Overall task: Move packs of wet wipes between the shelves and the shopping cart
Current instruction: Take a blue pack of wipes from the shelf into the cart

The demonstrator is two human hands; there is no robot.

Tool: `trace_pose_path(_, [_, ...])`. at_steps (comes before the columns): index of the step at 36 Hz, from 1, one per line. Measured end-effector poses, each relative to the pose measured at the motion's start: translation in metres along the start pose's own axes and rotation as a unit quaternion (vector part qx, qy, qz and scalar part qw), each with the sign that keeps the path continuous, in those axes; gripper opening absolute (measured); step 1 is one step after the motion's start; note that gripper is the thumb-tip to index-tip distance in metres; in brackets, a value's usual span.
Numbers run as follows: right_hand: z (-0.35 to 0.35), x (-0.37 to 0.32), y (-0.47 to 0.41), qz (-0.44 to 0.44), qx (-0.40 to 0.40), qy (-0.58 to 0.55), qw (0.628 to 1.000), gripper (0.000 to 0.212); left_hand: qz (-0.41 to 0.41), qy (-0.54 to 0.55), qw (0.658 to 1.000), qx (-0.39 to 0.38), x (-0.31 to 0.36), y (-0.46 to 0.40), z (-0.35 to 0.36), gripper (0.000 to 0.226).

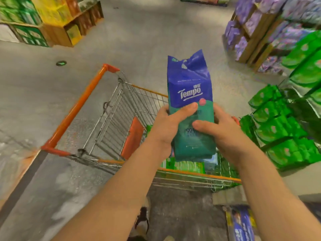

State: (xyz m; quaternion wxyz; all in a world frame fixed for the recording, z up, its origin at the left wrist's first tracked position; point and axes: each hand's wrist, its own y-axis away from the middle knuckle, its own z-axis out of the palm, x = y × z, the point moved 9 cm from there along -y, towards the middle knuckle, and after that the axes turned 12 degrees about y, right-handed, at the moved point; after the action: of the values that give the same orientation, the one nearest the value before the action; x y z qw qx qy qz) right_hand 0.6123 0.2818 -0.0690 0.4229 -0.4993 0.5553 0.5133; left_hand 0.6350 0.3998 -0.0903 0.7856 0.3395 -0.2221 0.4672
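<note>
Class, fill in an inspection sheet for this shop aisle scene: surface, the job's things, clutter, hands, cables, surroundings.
Surface: grey floor, worn and patchy.
Job's things: blue and green Tempo pack held upright over the shopping cart; green packs lie in the cart's basket.
Clutter: small dark round thing on the floor beyond the cart.
Hands: left hand and right hand both grip the pack's lower half.
Cables: nothing seen.
Surroundings: green packs on the right shelves; purple packs behind them; yellow and green boxes far left.
</note>
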Motion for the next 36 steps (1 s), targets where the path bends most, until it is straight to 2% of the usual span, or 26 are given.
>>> trace_pose_path(4, [-0.006,0.026,-0.041,0.039,0.017,-0.026,0.999,0.092,-0.011,0.03,0.999,-0.013,0.002,-0.05,-0.016,0.04])
trace_pose_path(6, [-0.011,0.045,-0.054,0.057,0.039,-0.072,0.995,0.113,0.003,0.063,0.998,-0.016,0.002,-0.073,-0.024,0.045])
trace_pose_path(8, [-0.011,0.068,-0.061,0.075,0.054,-0.153,0.984,0.123,0.019,0.105,0.994,-0.009,0.002,-0.093,-0.03,0.051])
trace_pose_path(11, [0.003,0.094,-0.069,0.08,0.056,-0.246,0.964,0.118,0.037,0.159,0.987,0.005,-0.005,-0.117,-0.034,0.049])
trace_pose_path(15, [0.0,0.108,-0.083,0.078,0.101,-0.269,0.955,0.108,0.027,0.146,0.989,0.019,-0.03,-0.133,-0.04,0.063])
trace_pose_path(20, [-0.039,0.145,-0.096,0.115,0.144,-0.224,0.957,0.112,0.019,0.09,0.994,0.056,-0.041,-0.156,-0.076,0.084])
trace_pose_path(22, [-0.054,0.165,-0.094,0.143,0.139,-0.188,0.962,0.114,0.001,0.084,0.993,0.079,-0.045,-0.167,-0.103,0.084])
trace_pose_path(25, [-0.07,0.202,-0.086,0.199,0.111,-0.133,0.965,0.098,-0.051,0.047,0.993,0.097,-0.065,-0.183,-0.149,0.057])
trace_pose_path(27, [-0.076,0.232,-0.077,0.242,0.093,-0.111,0.959,0.094,-0.116,0.012,0.989,0.09,-0.093,-0.188,-0.172,0.034])
trace_pose_path(28, [-0.076,0.247,-0.073,0.265,0.08,-0.109,0.955,0.09,-0.155,-0.006,0.984,0.089,-0.109,-0.187,-0.181,0.031])
trace_pose_path(30, [-0.073,0.275,-0.063,0.297,0.055,-0.104,0.948,0.063,-0.231,-0.058,0.967,0.09,-0.139,-0.18,-0.196,0.034])
trace_pose_path(33, [-0.064,0.31,-0.049,0.358,0.015,-0.073,0.931,0.042,-0.321,-0.194,0.923,0.084,-0.175,-0.166,-0.211,0.029])
trace_pose_path(36, [-0.057,0.335,-0.041,0.414,-0.004,-0.079,0.907,0.025,-0.357,-0.296,0.883,0.064,-0.199,-0.163,-0.216,0.034])
